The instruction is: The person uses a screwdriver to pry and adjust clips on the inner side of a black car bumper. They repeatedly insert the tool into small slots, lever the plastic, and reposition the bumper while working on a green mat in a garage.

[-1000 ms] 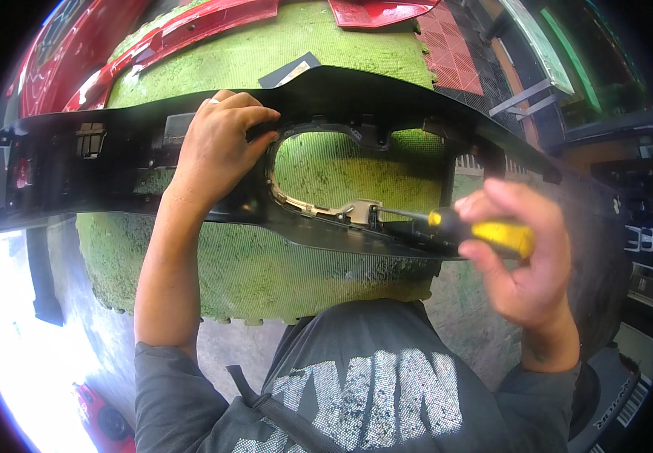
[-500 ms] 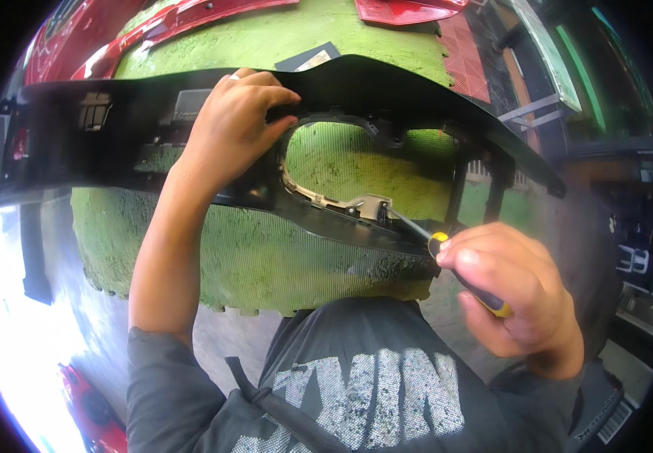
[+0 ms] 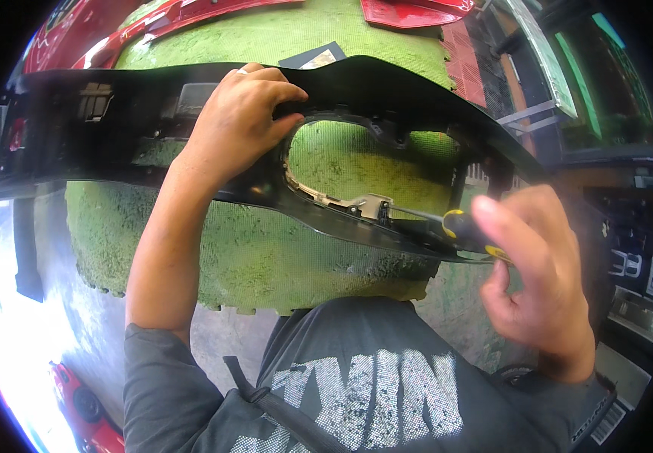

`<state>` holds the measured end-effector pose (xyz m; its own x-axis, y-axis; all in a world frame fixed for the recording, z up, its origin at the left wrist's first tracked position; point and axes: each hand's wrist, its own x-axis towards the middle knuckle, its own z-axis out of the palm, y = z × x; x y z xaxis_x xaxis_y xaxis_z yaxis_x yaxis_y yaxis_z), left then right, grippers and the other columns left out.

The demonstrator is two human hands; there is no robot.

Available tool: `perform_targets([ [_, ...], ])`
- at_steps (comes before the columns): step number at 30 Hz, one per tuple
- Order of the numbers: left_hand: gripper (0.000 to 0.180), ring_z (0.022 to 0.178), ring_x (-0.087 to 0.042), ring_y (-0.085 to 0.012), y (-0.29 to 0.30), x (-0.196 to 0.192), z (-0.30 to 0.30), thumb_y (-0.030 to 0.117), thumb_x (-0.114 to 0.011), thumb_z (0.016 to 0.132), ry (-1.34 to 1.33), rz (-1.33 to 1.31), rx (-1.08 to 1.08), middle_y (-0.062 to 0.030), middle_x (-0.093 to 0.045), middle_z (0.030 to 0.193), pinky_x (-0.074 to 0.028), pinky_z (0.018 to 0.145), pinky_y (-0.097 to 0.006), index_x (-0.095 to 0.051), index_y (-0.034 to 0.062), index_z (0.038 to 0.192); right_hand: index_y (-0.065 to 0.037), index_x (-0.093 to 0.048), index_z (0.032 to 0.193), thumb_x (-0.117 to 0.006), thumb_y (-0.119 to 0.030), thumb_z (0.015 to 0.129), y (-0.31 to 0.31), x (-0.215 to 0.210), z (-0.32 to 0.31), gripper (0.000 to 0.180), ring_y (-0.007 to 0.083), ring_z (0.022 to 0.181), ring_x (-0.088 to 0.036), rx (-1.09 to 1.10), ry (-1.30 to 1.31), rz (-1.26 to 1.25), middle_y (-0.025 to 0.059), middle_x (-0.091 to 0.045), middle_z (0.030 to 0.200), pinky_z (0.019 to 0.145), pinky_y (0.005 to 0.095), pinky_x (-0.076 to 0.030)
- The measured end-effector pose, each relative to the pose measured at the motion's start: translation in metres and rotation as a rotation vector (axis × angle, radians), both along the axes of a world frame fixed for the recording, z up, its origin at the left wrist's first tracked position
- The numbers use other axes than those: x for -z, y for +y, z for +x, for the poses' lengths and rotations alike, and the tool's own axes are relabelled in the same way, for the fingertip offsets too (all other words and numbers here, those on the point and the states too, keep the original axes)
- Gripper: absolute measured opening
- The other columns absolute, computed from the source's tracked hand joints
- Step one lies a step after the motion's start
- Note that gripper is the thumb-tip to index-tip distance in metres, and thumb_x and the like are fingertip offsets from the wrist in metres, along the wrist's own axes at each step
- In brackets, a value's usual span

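A long black plastic panel, which looks like a car bumper cover (image 3: pixel 371 83), lies across in front of me with a large rounded opening in its right part. My left hand (image 3: pixel 243 117) is closed on the panel at the left end of that opening, thumb and fingers bent over its edge. A screwdriver (image 3: pixel 464 229) with a black and yellow handle is in my right hand (image 3: pixel 534 275), its fingers round the handle end. Its metal shaft points left to a tan bracket (image 3: pixel 371 205) with small dark clips on the opening's near edge. Whether the tip touches the bracket is hard to tell.
A green ribbed mat (image 3: pixel 288 275) lies under the panel. Red body parts (image 3: pixel 409 11) rest at the far side, with a dark flat piece (image 3: pixel 311 57) just beyond the panel. A metal-framed stand (image 3: pixel 541 68) is at the far right; dark parts crowd the right side.
The screwdriver handle has swung up and to the right, so the shaft lies flatter. My right hand has moved right and loosened its fingers somewhat. My left hand stays on the panel.
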<state>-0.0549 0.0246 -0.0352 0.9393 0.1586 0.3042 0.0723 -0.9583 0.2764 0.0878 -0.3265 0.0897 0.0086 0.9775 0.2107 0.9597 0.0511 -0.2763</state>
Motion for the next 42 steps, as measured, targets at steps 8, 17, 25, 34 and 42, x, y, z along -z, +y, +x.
perform_targets([
  [8, 0.03, 0.114, -0.07, -0.0326, -0.002, -0.003, 0.003, 0.019, -0.088, 0.09, 0.016, -0.015, -0.008, -0.01, -0.079, 0.111, -0.055, 0.104, -0.043, -0.083, 0.0073, 0.118, -0.003, -0.074, 0.13, -0.095, -0.022, 0.083, 0.01, 0.038, 0.0, 0.056, 0.0282, 0.08, -0.066, 0.006, 0.276, 0.26, 0.0128, -0.067, 0.096, 0.065, 0.0399, -0.052],
  [17, 0.033, 0.108, -0.073, -0.0317, -0.014, -0.026, -0.013, 0.014, -0.091, 0.089, -0.243, 0.051, -0.066, -0.011, -0.079, 0.112, -0.058, 0.097, -0.041, -0.084, 0.0079, 0.12, -0.001, -0.073, 0.11, -0.082, -0.004, 0.082, -0.004, 0.006, -0.001, 0.03, 0.0329, 0.076, -0.07, 0.142, 0.113, 0.135, 0.0142, -0.068, 0.096, 0.065, 0.0405, -0.054],
  [25, 0.026, 0.103, -0.065, -0.015, -0.079, 0.033, -0.106, 0.007, -0.069, 0.11, -1.089, -0.396, -0.582, -0.0099, -0.07, 0.113, -0.052, 0.096, -0.031, -0.066, -0.0001, 0.135, -0.001, -0.07, 0.105, -0.079, 0.011, 0.079, -0.019, 0.005, 0.02, 0.03, 0.035, 0.094, -0.075, 0.118, 0.222, 0.105, 0.0204, -0.07, 0.117, 0.083, 0.0397, -0.061],
  [34, 0.029, 0.097, -0.064, -0.0159, -0.155, 0.12, -0.137, 0.027, -0.057, 0.119, -0.711, -1.364, -0.85, -0.0035, -0.066, 0.107, -0.051, 0.089, -0.035, -0.057, 0.0064, 0.139, -0.004, -0.064, 0.112, -0.078, -0.004, 0.097, 0.04, 0.012, 0.163, 0.02, 0.021, 0.11, -0.07, 0.31, 0.519, 0.221, 0.0104, -0.071, 0.114, 0.101, 0.037, -0.056],
  [42, 0.064, 0.135, -0.065, -0.033, -0.18, 0.119, -0.064, 0.055, -0.039, 0.122, -0.792, -2.011, -0.66, -0.0191, -0.067, 0.142, -0.047, 0.12, -0.052, -0.05, 0.0018, 0.155, -0.012, -0.063, 0.143, -0.079, -0.005, 0.099, 0.193, 0.186, 0.232, 0.048, 0.0264, 0.115, -0.07, 0.09, 0.438, -0.198, 0.0137, -0.068, 0.126, 0.103, 0.0416, -0.056],
])
